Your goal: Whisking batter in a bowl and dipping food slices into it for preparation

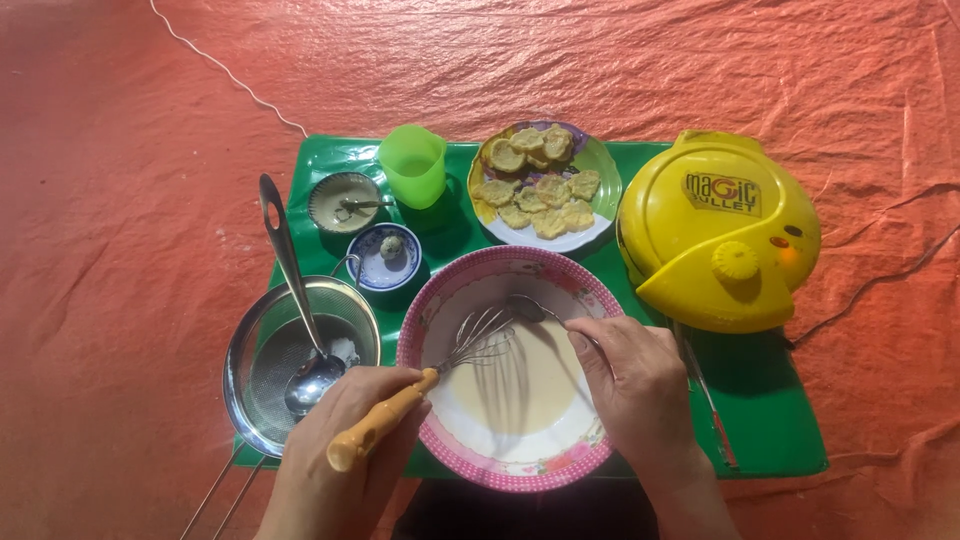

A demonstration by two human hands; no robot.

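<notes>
left hand (345,425) gripped the wooden-handled whisk (440,375), wires in the pale batter (520,385) inside the pink-rimmed bowl (430,320). right hand (630,375) closed on a spoon (525,305) at the rim. batter looked smooth, mixing near done; yellow cake maker (715,225) shut, plate of cakes (535,180) already filled.

Wire whisk (470,345) tilted in pink-rimmed bowl (440,300) — pale batter (520,395).

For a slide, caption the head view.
Left hand holds a whisk in a batter bowl; right hand grips a spoon.
</notes>
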